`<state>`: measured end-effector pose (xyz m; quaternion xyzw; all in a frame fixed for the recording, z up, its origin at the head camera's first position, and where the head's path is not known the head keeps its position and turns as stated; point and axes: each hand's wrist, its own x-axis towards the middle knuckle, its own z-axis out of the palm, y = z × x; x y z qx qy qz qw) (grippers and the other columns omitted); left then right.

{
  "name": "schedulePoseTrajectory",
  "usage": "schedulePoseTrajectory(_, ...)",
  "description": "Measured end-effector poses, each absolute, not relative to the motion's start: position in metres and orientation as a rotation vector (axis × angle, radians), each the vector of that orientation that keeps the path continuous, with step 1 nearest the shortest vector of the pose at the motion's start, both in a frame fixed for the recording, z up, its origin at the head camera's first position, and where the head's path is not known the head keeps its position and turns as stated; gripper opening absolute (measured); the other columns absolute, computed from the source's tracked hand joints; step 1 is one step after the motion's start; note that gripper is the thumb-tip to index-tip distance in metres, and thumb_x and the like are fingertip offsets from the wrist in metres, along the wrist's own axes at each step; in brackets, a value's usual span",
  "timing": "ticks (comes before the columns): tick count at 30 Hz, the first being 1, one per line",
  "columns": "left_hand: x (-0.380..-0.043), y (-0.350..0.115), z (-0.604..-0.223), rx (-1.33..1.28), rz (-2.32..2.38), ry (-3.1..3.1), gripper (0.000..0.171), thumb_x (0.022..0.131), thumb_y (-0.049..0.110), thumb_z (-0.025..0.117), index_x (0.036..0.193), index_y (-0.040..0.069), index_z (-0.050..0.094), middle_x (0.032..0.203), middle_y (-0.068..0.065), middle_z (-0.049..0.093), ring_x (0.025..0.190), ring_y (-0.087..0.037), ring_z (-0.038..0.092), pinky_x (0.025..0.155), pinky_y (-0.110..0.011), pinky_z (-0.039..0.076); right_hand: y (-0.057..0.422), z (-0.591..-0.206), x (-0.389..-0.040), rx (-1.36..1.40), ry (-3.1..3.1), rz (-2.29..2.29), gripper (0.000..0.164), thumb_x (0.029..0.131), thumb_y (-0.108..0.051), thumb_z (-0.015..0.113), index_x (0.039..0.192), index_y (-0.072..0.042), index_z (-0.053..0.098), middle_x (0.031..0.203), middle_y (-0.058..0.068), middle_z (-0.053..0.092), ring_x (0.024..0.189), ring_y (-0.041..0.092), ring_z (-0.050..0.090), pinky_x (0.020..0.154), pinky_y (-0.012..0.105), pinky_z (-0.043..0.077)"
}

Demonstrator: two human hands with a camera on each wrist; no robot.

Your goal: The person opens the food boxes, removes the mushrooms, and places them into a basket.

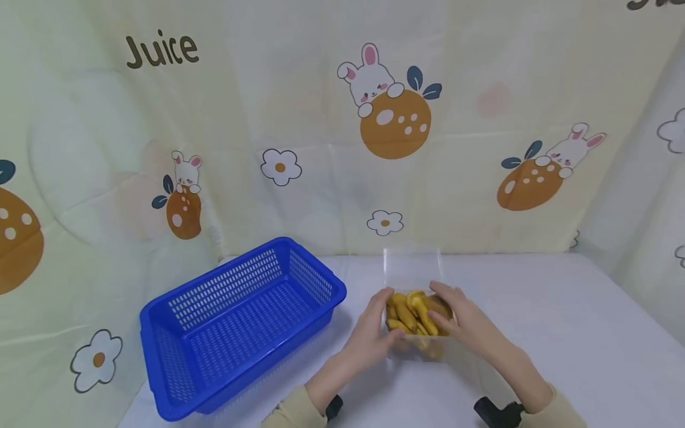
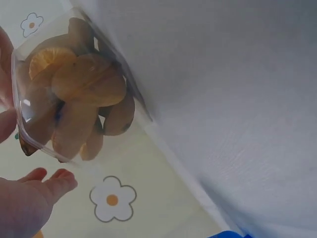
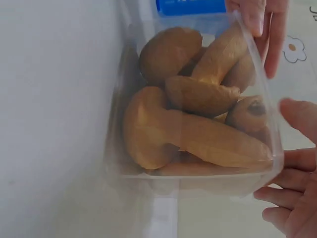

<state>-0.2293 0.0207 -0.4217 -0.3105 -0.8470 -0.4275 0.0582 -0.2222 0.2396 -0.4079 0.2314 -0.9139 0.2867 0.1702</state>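
Note:
A clear plastic box (image 1: 414, 349) stands on the white table, filled with yellow-brown mushrooms (image 1: 412, 312). Large caps and thick stems of the mushrooms (image 3: 198, 99) show through its wall. My left hand (image 1: 369, 327) is at the box's left side, fingers along the rim and thumb by the front corner. Around the right end is my right hand (image 1: 471, 321), its thumb over the mushrooms and its forefinger toward the back rim. Both hands have spread, fairly straight fingers, and neither grips a mushroom. The box's clear lid (image 1: 412, 268) stands raised behind it.
To the left, a blue perforated plastic basket (image 1: 243, 321) sits at an angle on the table (image 1: 556, 333). A printed cloth (image 1: 310, 107) with rabbits, oranges and flowers hangs right behind the table's back edge.

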Motion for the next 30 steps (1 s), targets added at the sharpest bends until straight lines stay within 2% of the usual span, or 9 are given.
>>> schedulePoseTrajectory(1, -0.230, 0.021, -0.420, -0.946, -1.277, -2.558, 0.065, 0.084, 0.014, 0.061, 0.138, 0.007, 0.025, 0.142, -0.007, 0.027, 0.128, -0.019, 0.029, 0.103, -0.035, 0.029, 0.240, -0.407, -0.220, 0.659, -2.604, 0.816, 0.057, 0.083, -0.024, 0.063, 0.128, 0.004, 0.042, 0.129, 0.022, 0.043, 0.118, 0.040, 0.038, 0.099, 0.056, 0.023)
schedulePoseTrajectory(5, -0.234, 0.022, -0.415, -0.980, -1.196, -2.528, 0.055, 0.086, 0.013, 0.059, 0.135, 0.006, 0.033, 0.139, -0.009, 0.032, 0.126, -0.019, 0.033, 0.100, -0.033, 0.033, 0.241, -0.409, -0.211, 0.682, -2.596, 0.802, 0.066, 0.079, -0.026, 0.067, 0.133, -0.001, 0.038, 0.134, 0.021, 0.037, 0.122, 0.042, 0.031, 0.101, 0.054, 0.020)
schedulePoseTrajectory(9, -0.236, 0.025, -0.412, -1.018, -1.110, -2.529, 0.044, 0.088, 0.013, 0.057, 0.129, 0.004, 0.043, 0.136, -0.006, 0.038, 0.123, -0.018, 0.037, 0.099, -0.029, 0.035, 0.242, -0.416, -0.205, 0.706, -2.556, 0.782, 0.070, 0.079, -0.021, 0.068, 0.138, -0.008, 0.032, 0.135, 0.020, 0.037, 0.122, 0.039, 0.033, 0.103, 0.049, 0.020)
schedulePoseTrajectory(16, -0.230, 0.027, -0.409, -0.911, -0.982, -2.555, 0.045, 0.078, 0.018, 0.069, 0.118, 0.005, 0.055, 0.123, -0.006, 0.049, 0.113, -0.016, 0.046, 0.092, -0.024, 0.041, 0.241, -0.422, -0.199, 0.673, -2.549, 0.850, 0.072, 0.081, -0.021, 0.066, 0.140, -0.013, 0.026, 0.137, 0.018, 0.034, 0.123, 0.038, 0.032, 0.103, 0.047, 0.019)
schedulePoseTrajectory(20, -0.227, 0.026, -0.405, -0.831, -0.980, -2.548, 0.042, 0.074, 0.019, 0.073, 0.110, 0.003, 0.061, 0.109, -0.004, 0.053, 0.100, -0.013, 0.051, 0.082, -0.020, 0.045, 0.242, -0.421, -0.196, 0.659, -2.558, 0.864, 0.072, 0.081, -0.021, 0.065, 0.141, -0.015, 0.025, 0.139, 0.017, 0.033, 0.124, 0.037, 0.032, 0.105, 0.043, 0.018)
schedulePoseTrajectory(25, -0.225, 0.024, -0.402, -0.795, -1.010, -2.569, 0.033, 0.073, 0.020, 0.073, 0.100, 0.001, 0.065, 0.087, -0.001, 0.050, 0.080, -0.011, 0.050, 0.066, -0.015, 0.044, 0.242, -0.419, -0.195, 0.653, -2.552, 0.862, 0.071, 0.082, -0.021, 0.064, 0.140, -0.012, 0.026, 0.138, 0.016, 0.034, 0.123, 0.037, 0.032, 0.107, 0.036, 0.016)
schedulePoseTrajectory(30, -0.223, 0.022, -0.405, -0.808, -1.037, -2.574, 0.022, 0.076, 0.018, 0.071, 0.092, 0.003, 0.067, 0.081, 0.002, 0.049, 0.075, -0.011, 0.052, 0.062, -0.012, 0.043, 0.240, -0.418, -0.196, 0.672, -2.514, 0.860, 0.071, 0.080, -0.017, 0.066, 0.140, -0.009, 0.028, 0.136, 0.018, 0.036, 0.122, 0.037, 0.035, 0.107, 0.033, 0.016)
